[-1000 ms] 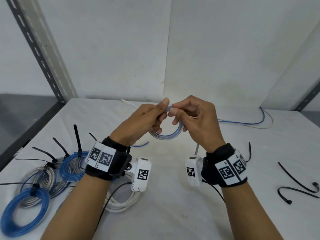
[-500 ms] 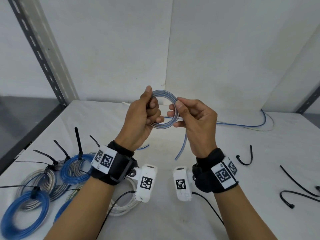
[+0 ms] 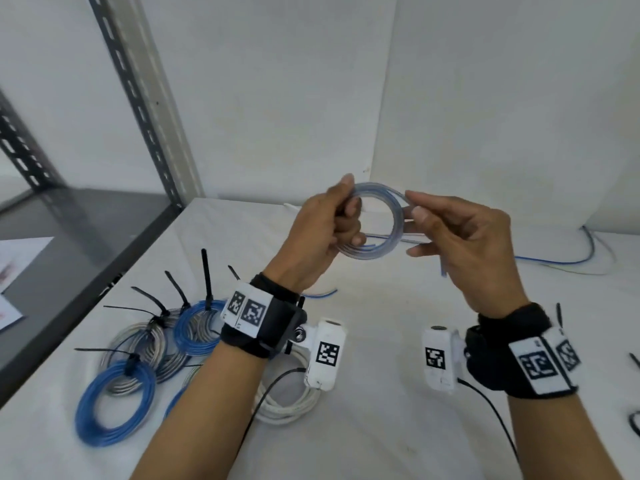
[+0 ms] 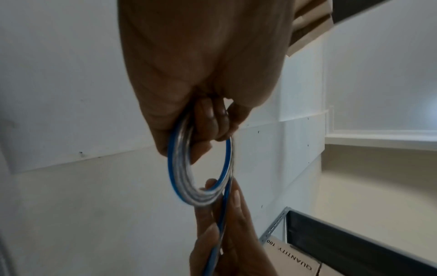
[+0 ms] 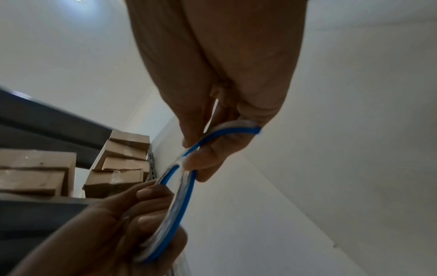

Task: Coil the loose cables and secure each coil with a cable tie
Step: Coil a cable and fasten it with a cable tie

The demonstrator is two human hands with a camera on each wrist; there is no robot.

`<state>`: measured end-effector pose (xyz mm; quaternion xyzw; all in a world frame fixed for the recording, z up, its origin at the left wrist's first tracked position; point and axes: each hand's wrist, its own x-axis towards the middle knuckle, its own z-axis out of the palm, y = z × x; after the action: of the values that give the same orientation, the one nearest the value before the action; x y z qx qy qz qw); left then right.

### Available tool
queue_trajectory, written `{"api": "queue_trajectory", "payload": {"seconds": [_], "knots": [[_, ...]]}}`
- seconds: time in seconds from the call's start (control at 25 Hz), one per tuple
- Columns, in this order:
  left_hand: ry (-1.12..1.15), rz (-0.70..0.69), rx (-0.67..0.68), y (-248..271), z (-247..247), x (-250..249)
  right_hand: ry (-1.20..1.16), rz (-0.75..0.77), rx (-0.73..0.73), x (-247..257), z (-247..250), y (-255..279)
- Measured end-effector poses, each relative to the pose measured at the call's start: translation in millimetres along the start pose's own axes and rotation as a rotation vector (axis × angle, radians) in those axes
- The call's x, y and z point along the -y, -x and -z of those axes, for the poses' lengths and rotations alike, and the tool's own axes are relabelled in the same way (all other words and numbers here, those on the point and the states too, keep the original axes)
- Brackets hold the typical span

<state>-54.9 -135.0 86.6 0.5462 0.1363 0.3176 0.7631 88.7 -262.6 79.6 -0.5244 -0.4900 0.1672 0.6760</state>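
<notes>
The left hand [image 3: 323, 233] has its fingers curled around a small coil [image 3: 375, 221] of clear and blue cable, held up in the air over the middle of the table [image 3: 381, 427]. The right hand [image 3: 464, 244] pinches the loose end of that cable beside the coil. Tied coils [image 3: 145, 348] lie near the table's left edge
</notes>
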Motion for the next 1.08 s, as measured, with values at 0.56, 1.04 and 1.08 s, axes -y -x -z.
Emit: {"api": "queue_trajectory", "payload": {"seconds": [0.56, 1.04, 1.08], "knots": [[-0.339, 0.124, 0.074, 4.3, -5.3, 0.7, 0.121, 0.01, 0.142, -0.7, 6.6, 0.0], [0.352, -0.013, -0.055, -0.3, -8.5, 0.9, -0.107, 0.057, -0.203, -17.6, -29.0, 4.5], [0.363, 0.008, -0.027, -0.9, -10.0, 2.3, -0.112, 0.074, -0.226, -19.0, -28.2, 3.9]]}}
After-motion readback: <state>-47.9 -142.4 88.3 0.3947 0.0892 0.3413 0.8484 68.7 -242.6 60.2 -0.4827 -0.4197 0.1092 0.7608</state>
